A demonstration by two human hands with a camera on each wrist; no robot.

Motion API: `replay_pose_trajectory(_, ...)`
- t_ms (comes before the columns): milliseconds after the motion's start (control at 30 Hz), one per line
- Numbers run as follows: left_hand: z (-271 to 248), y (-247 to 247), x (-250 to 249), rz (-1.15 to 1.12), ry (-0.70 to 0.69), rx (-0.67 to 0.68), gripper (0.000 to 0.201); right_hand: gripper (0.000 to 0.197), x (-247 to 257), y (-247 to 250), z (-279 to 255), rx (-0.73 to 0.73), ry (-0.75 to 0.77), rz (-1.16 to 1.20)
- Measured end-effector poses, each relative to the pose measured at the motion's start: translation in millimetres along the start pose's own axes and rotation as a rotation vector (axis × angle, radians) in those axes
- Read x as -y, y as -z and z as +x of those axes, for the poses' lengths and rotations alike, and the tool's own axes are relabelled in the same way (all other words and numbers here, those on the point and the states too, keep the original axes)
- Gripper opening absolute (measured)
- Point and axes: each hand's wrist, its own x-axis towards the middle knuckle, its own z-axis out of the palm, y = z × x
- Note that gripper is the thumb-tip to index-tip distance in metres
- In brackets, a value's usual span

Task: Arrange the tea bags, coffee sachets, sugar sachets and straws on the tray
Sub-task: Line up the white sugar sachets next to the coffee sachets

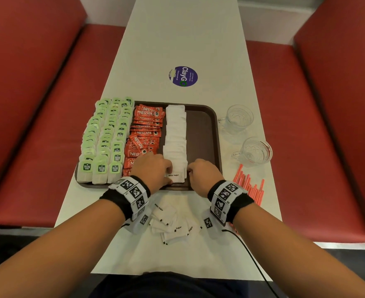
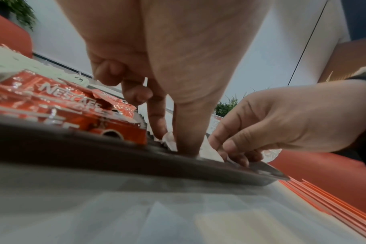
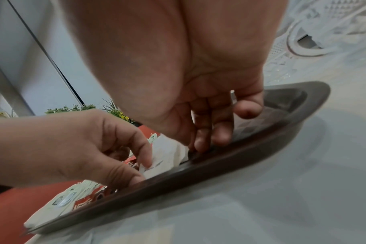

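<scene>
Loose sugar sachets (image 1: pixel 168 224) lie on the worktop (image 1: pixel 183 46) between my wrists. On the tray (image 1: pixel 207 134), my left hand (image 1: pixel 153 168) pinches the nearest sachet (image 1: pixel 176 174); my right hand (image 1: pixel 203 175), fingers curled, touches its other edge. Straws (image 1: pixel 250 186) wait beside the tray.

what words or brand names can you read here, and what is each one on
"NESCAFE CLASSIC": red coffee sachets on the tray.
"White Sugar": the near sugar sachet between the hands, and loose sugar sachets on the table.
"ClayGo": round purple sticker; its smaller print is too small to read.
Green tea bag tags: white lettering, too blurred to read with certainty.
Wristbands: square black-and-white codes, no words.
</scene>
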Motion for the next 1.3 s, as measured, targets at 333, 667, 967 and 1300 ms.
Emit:
replay_pose_trajectory(333,-16.2,10.5,3.9,-0.189,-0.051,-0.091,0.025,0.024,1.3,2.2,-19.2,-0.056,0.031,0.054)
replay_pose_trajectory(667,-78.9,-13.6,24.3,-0.078,0.046,0.184,0.045,0.048,40.1,-14.2,-50.5,0.105,0.209,-0.065)
replay_pose_trajectory(967,-86.8,-29.9,20.7,-0.07,0.143,0.22,0.057,0.052,70.7,-21.5,-44.3,0.187,0.19,-0.224)
replay_pose_trajectory(1300,-78.8,-27.0,15.4,-0.401,-0.025,0.058,0.034,0.023,55.5,-7.3,-48.9,0.172,0.176,-0.03)
